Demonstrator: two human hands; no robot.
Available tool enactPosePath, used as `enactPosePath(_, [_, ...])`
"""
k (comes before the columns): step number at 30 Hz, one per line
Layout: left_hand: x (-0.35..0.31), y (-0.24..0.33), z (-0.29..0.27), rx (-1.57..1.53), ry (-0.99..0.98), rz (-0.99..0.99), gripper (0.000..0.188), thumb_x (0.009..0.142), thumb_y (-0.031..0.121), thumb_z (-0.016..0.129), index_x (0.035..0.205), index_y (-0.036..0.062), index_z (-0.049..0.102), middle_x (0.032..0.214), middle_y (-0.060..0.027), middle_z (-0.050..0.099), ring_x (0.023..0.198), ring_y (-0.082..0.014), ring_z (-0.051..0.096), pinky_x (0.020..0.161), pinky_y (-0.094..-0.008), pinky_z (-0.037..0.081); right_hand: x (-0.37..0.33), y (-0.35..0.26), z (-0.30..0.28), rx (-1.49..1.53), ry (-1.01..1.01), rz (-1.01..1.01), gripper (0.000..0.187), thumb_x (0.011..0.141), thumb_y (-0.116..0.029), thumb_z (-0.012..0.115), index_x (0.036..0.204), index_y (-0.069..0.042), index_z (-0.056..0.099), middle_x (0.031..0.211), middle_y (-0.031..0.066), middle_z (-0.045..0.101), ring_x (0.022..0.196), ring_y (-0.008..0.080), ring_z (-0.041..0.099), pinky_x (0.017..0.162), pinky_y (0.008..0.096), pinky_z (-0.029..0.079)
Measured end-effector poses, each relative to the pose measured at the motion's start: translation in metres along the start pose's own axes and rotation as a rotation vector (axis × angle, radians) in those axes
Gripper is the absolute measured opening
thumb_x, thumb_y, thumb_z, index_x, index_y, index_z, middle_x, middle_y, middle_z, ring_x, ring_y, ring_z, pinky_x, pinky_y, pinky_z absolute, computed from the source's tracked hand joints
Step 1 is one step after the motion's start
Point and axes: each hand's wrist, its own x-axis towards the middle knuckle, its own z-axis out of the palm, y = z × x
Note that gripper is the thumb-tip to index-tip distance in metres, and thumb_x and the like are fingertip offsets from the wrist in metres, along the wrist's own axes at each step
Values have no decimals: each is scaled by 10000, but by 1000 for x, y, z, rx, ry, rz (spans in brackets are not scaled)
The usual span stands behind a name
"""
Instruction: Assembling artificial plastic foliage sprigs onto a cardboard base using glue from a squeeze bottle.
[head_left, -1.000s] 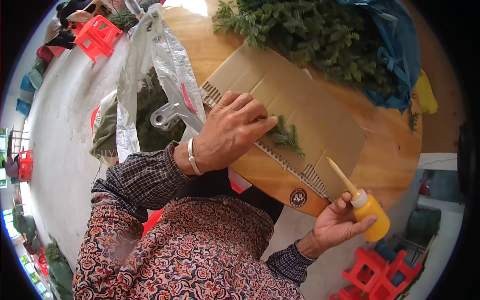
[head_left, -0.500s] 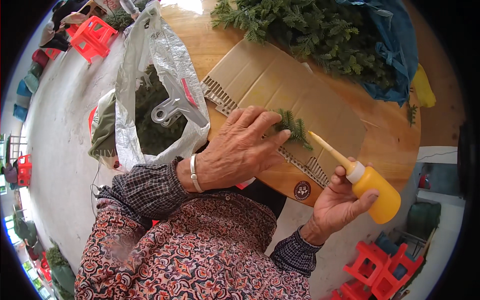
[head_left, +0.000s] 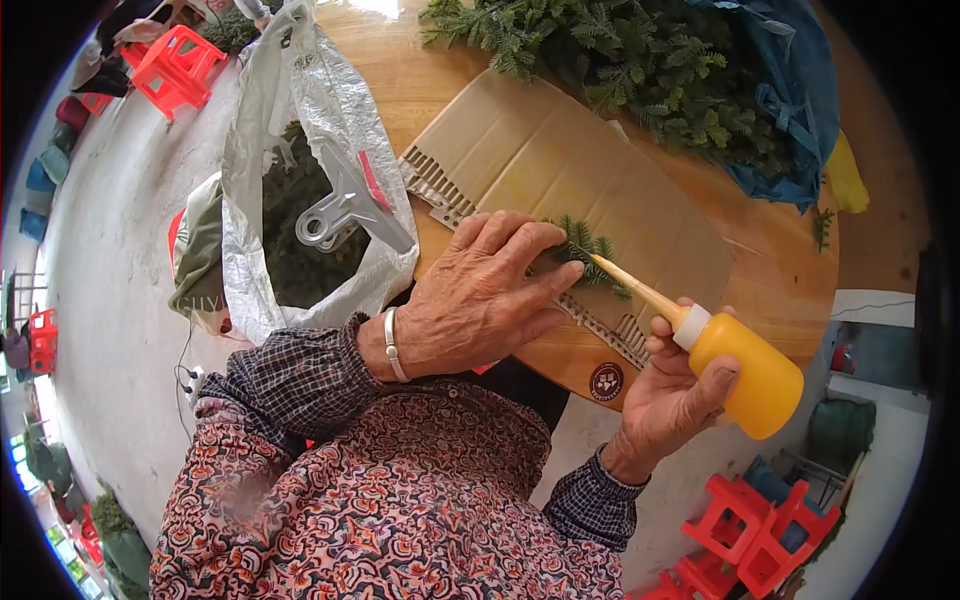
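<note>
My left hand (head_left: 480,290), wearing a bracelet, is closed on a small green fir sprig (head_left: 582,243) over the cardboard sheet (head_left: 570,150). The sprig's needles stick out past the fingertips. In my right hand (head_left: 665,395) is a yellow squeeze bottle (head_left: 752,378) with a white collar and a long thin nozzle. Its nozzle points up and left, with the tip at the sprig's needles; whether it touches them I cannot tell. Along the cardboard's near edge runs a toothed, comb-like strip (head_left: 435,185), partly hidden behind my left hand.
A big pile of fir branches (head_left: 640,80) lies by a blue bag (head_left: 800,95) at the far side of the wooden table (head_left: 410,60). Left of the table, a silvery bag (head_left: 385,130) holds greenery, with a large metal clip (head_left: 345,215) at its edge. Red stools (head_left: 735,520) stand lower right.
My right hand has brought the bottle slightly left and up, so the nozzle tip has moved from beside the sprig onto its outline. My left hand has hardly moved.
</note>
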Motion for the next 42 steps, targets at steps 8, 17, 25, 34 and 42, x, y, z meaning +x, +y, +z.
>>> enactPosePath(8, [-1, -3, 4, 0, 16, -4, 430, 721, 264, 707, 1120, 127, 624, 1183, -97, 495, 1052, -270, 466, 904, -407, 349, 2, 1, -3, -10, -21, 31, 511, 885, -363, 581, 1260, -51, 429, 1026, 211, 606, 706, 230, 629, 607, 249, 517])
enactPosePath(17, [3, -1, 8, 62, 14, 36, 392, 738, 283, 673, 1089, 129, 593, 1125, -88, 464, 998, -246, 441, 903, -388, 326, 3, -1, -16, -16, -9, 13, 497, 896, -368, 580, 1243, -32, 461, 1008, 207, 618, 707, 221, 637, 611, 226, 523])
enactPosePath(25, [6, 1, 9, 79, 3, 29, 390, 715, 271, 683, 1073, 136, 608, 1130, -77, 467, 1016, -239, 446, 914, -386, 320, 3, -4, -25, 11, 41, 12, 492, 901, -373, 584, 1227, -15, 495, 988, 206, 630, 687, 210, 641, 605, 203, 530])
enactPosePath(34, [10, 2, 12, 46, 0, 9, 391, 699, 255, 698, 1066, 142, 622, 1154, -70, 472, 1021, -239, 451, 913, -392, 319, 10, -5, -40, 4, 53, 62, 546, 870, -408, 615, 1247, -47, 451, 993, 206, 626, 701, 229, 644, 579, 232, 523])
enactPosePath(42, [13, 2, 11, 48, -18, -4, 385, 700, 258, 701, 1058, 136, 631, 1152, -72, 484, 1017, -243, 456, 912, -402, 318, 16, -3, -49, 92, 49, 81, 511, 890, -380, 601, 1232, -17, 492, 1012, 220, 605, 708, 215, 642, 598, 198, 539])
